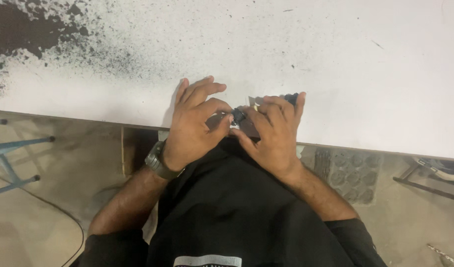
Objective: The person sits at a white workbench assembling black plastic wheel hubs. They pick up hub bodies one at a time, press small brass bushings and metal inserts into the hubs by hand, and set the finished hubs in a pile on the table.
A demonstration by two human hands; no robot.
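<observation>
Two bare hands pinch one small dark part at the near edge of a white surface.

Head view: the left hand [195, 123], a dark watch [158, 162] on its wrist, and the right hand [271, 131] meet fingertip to fingertip, both closed around one small, dark, rounded part [238, 116] held just above the surface [336, 59] edge. The surface is flat, matte white, speckled with black powder that thickens into one dark patch [14, 29] at far left. One black garment [227, 207] fills the foreground.

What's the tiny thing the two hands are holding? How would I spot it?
Find the white table and follow its near edge to where the left hand and right hand meet. Pinched between their fingertips sits a small dark part, the only thing both hands touch.
</observation>
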